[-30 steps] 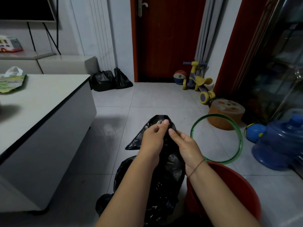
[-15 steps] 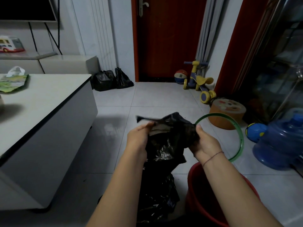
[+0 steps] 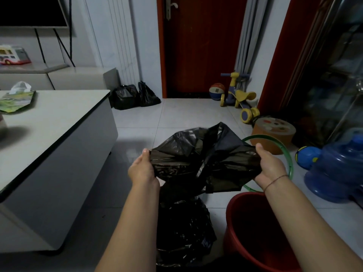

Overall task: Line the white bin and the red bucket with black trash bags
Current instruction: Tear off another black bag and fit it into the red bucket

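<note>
Nearest, low in view: red plastic bucket (image 3: 255, 232) stood unlined at right; just left of it, a crumpled black plastic lining (image 3: 182, 230) covered what was probably the white bin, itself hidden. Above these, the thin black trash bag (image 3: 204, 163) had been pulled from a pinched bunch into a wide spread. Left hand (image 3: 142, 169) and right hand (image 3: 270, 167) each kept a closed grip on one edge. Judged: mouth opening, bucket next. Beyond: green hoop (image 3: 282, 152) on the floor.
</note>
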The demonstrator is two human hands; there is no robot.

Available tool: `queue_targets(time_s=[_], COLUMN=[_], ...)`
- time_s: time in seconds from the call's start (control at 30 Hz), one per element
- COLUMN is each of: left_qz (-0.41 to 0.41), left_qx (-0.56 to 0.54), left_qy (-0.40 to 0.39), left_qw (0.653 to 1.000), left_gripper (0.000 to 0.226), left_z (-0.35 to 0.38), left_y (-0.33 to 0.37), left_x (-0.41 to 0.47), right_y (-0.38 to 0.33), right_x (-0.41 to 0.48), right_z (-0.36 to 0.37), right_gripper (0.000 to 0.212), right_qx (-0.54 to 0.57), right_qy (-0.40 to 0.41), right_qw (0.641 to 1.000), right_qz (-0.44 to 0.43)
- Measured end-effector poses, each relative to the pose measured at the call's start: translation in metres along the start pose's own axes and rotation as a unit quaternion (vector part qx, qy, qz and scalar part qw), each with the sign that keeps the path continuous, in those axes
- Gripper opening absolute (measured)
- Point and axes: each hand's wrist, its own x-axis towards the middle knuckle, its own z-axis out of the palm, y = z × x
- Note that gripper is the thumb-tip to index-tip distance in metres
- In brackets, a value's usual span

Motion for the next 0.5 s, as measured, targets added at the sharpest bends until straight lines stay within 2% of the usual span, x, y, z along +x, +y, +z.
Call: queue_targets(time_s=[0.1,0.17,0.23,0.3,0.33,0.4,0.5], left_qz=[0.008,-0.047,-0.138,-0.196,-0.207,-0.214,-0.238], left_qx=[0.006,0.017,0.074,0.162,0.194,0.242,0.296], left_qy=[0.012,-0.026,-0.127,-0.24,-0.274,-0.297,-0.279], left_qw=[1.0,0.998,0.979,0.937,0.919,0.899,0.882], left_gripper=[0.012,0.021,0.047,0.073,0.072,0.052,0.023], left_z=[-0.002,0.001,0.007,0.012,0.015,0.016,0.016], left_y=[0.001,0.0,-0.006,-0.017,-0.021,-0.026,-0.036], left_x=[0.005,0.005,0.0,-0.007,-0.012,-0.02,-0.023], right_y=[-0.005,-0.005,-0.001,0.006,0.01,0.018,0.032], right_x=[0.005,0.004,0.001,-0.003,-0.005,-0.01,-0.02], right_z=[-0.009,-0.011,-0.008,-0.002,0.001,0.008,0.016], right_gripper=[0.041,0.042,0.04,0.036,0.032,0.026,0.037], right_qx=[-0.012,-0.026,-0.049,-0.05,-0.042,-0.027,-0.034], right_qy=[0.018,0.014,-0.013,-0.047,-0.064,-0.095,-0.122], right_qw=[1.0,0.999,0.999,0.998,0.997,0.995,0.992], right_qz=[-0.017,-0.014,-0.006,-0.007,-0.008,-0.008,0.007])
